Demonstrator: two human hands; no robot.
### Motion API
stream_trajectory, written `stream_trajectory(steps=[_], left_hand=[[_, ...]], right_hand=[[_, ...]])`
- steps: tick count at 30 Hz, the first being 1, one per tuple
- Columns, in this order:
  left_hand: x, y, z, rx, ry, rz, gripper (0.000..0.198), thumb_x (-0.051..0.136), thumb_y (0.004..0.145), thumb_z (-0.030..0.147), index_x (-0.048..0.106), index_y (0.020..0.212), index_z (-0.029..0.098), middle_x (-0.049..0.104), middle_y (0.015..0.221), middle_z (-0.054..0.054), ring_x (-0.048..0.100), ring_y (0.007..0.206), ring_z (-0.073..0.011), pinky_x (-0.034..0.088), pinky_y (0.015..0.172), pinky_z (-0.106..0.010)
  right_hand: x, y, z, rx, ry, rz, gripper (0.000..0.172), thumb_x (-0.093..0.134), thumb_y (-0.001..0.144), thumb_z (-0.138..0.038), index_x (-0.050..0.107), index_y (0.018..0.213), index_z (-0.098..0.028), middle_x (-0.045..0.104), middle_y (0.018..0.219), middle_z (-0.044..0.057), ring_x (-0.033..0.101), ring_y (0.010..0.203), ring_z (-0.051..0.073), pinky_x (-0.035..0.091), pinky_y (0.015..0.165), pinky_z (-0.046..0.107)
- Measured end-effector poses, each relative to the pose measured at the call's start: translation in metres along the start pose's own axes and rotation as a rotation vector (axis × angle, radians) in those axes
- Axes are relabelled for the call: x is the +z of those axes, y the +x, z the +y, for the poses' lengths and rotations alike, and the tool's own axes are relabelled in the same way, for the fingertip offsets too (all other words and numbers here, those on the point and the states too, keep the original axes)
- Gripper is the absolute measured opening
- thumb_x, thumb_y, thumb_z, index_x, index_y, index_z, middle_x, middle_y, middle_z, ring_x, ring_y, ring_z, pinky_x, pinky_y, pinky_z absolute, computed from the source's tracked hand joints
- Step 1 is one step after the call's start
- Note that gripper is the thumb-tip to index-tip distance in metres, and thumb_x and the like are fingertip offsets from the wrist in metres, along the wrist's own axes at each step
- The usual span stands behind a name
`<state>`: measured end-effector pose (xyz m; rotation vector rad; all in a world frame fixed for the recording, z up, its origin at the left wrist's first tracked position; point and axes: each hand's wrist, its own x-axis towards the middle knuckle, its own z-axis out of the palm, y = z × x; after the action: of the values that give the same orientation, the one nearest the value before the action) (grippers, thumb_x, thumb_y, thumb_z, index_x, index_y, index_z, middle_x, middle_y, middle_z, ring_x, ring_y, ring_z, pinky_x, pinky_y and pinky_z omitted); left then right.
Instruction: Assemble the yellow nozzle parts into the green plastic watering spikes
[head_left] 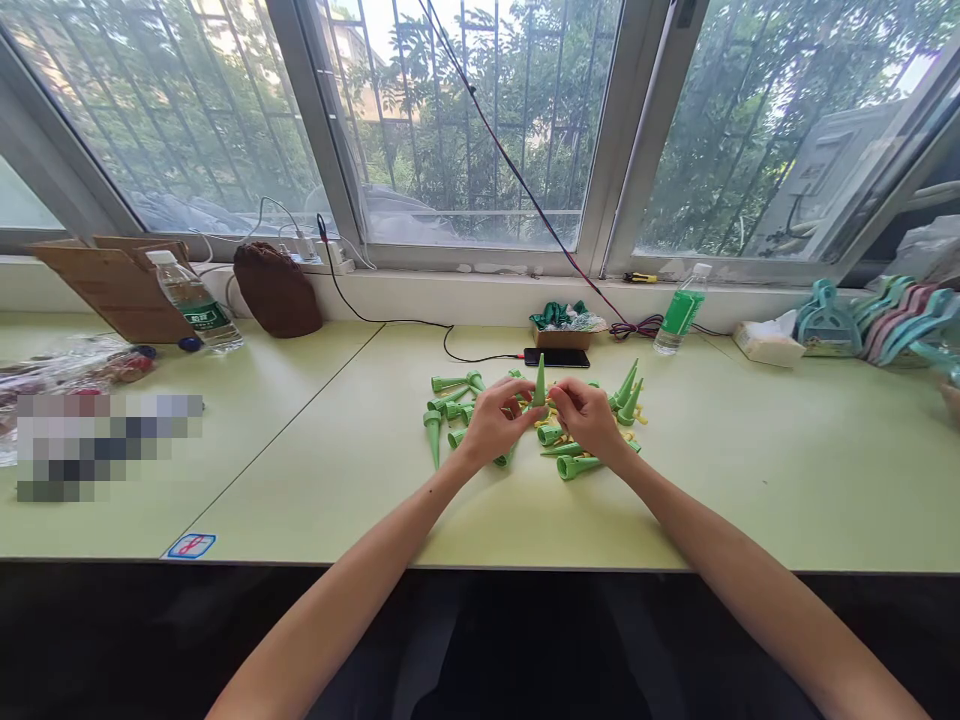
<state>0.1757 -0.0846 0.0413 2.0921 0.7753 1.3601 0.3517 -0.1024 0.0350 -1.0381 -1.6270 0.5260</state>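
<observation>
A pile of green plastic cone spikes (450, 410) with small yellow parts (628, 434) lies on the pale green table (322, 470). My left hand (495, 420) is closed on one upright green cone spike (539, 383), pointed tip up. My right hand (589, 415) is closed in a pinch right beside that cone's base, fingers meeting the left hand's; what it pinches is too small to name. Both hands hover over the middle of the pile.
A black phone (556, 357) on a cable and a small box of green items (562, 325) lie behind the pile. A green bottle (681, 312), tissue pack (766, 342), water bottle (196, 305), brown bag (276, 290), cardboard box (112, 285) and coloured hangers (885, 320) line the windowsill side.
</observation>
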Motion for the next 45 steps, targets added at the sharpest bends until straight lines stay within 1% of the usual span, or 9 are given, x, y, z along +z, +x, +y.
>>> stream_trajectory(steps=[13,24,28,31,34,37,39,42,45], left_hand=[[0.001,-0.002,-0.002,0.079,0.069,0.016,0.022,0.068,0.083,0.034,0.066,0.099,0.020,0.053,0.089,-0.001,0.049,0.057,-0.0041,0.043,0.047,-0.016],[0.003,-0.003,-0.003,0.141,0.099,-0.003,0.018,0.064,0.086,0.028,0.065,0.103,0.020,0.054,0.096,-0.003,0.045,0.052,-0.0011,0.042,0.048,-0.017],[0.003,-0.003,0.002,0.079,0.107,-0.002,0.018,0.062,0.086,0.028,0.062,0.102,0.020,0.053,0.097,-0.002,0.050,0.055,-0.0024,0.043,0.050,-0.017],[0.002,-0.002,0.006,0.006,0.107,0.030,0.019,0.061,0.086,0.032,0.059,0.099,0.018,0.056,0.099,-0.003,0.048,0.054,-0.0028,0.043,0.052,-0.019],[0.000,0.001,0.007,-0.108,0.096,0.059,0.028,0.056,0.089,0.043,0.058,0.085,0.016,0.060,0.082,-0.002,0.046,0.052,-0.0054,0.040,0.051,-0.021],[0.001,0.002,0.006,-0.227,0.044,-0.042,0.051,0.043,0.093,0.055,0.059,0.067,0.014,0.053,0.058,0.001,0.044,0.047,-0.0078,0.037,0.050,-0.023],[0.002,0.002,0.005,-0.301,-0.026,-0.127,0.062,0.036,0.093,0.061,0.062,0.063,0.014,0.053,0.054,0.000,0.044,0.044,-0.0082,0.038,0.050,-0.024],[0.003,0.001,0.008,-0.380,-0.107,-0.189,0.066,0.036,0.090,0.066,0.066,0.066,0.013,0.059,0.060,-0.002,0.045,0.042,-0.0079,0.037,0.046,-0.024],[0.000,0.002,0.015,-0.396,-0.104,-0.204,0.064,0.041,0.087,0.069,0.064,0.066,0.013,0.056,0.053,-0.001,0.042,0.040,-0.0075,0.032,0.042,-0.023]], right_hand=[[0.000,0.001,0.002,0.010,0.027,-0.029,0.038,0.050,0.091,-0.054,0.051,0.074,-0.020,0.041,0.048,-0.005,0.038,0.044,0.010,0.030,0.044,0.024],[0.001,0.001,0.000,0.015,-0.004,-0.017,0.040,0.047,0.093,-0.053,0.045,0.070,-0.021,0.042,0.050,-0.005,0.038,0.045,0.010,0.031,0.044,0.024],[0.003,0.000,0.001,0.022,0.003,0.027,0.037,0.048,0.093,-0.053,0.051,0.076,-0.020,0.043,0.053,-0.004,0.040,0.046,0.010,0.032,0.045,0.023],[0.002,0.001,0.000,0.023,0.024,0.084,0.036,0.048,0.094,-0.052,0.053,0.078,-0.020,0.043,0.053,-0.005,0.040,0.046,0.010,0.032,0.045,0.023],[0.001,0.002,0.000,0.014,0.035,0.135,0.035,0.049,0.094,-0.051,0.053,0.078,-0.020,0.043,0.053,-0.005,0.040,0.045,0.010,0.032,0.044,0.023],[0.000,0.001,0.001,-0.005,0.028,0.135,0.034,0.049,0.094,-0.050,0.053,0.079,-0.020,0.043,0.053,-0.005,0.040,0.044,0.010,0.032,0.045,0.023],[0.000,0.000,0.000,-0.025,0.012,0.098,0.032,0.049,0.094,-0.048,0.054,0.080,-0.020,0.043,0.053,-0.005,0.041,0.045,0.010,0.033,0.046,0.023],[0.000,-0.001,-0.002,-0.050,-0.005,0.032,0.031,0.049,0.094,-0.046,0.055,0.079,-0.019,0.044,0.054,-0.005,0.041,0.047,0.009,0.034,0.047,0.022],[0.000,-0.002,-0.004,-0.060,0.013,0.014,0.032,0.049,0.094,-0.046,0.054,0.078,-0.019,0.044,0.055,-0.005,0.040,0.047,0.009,0.034,0.048,0.022]])
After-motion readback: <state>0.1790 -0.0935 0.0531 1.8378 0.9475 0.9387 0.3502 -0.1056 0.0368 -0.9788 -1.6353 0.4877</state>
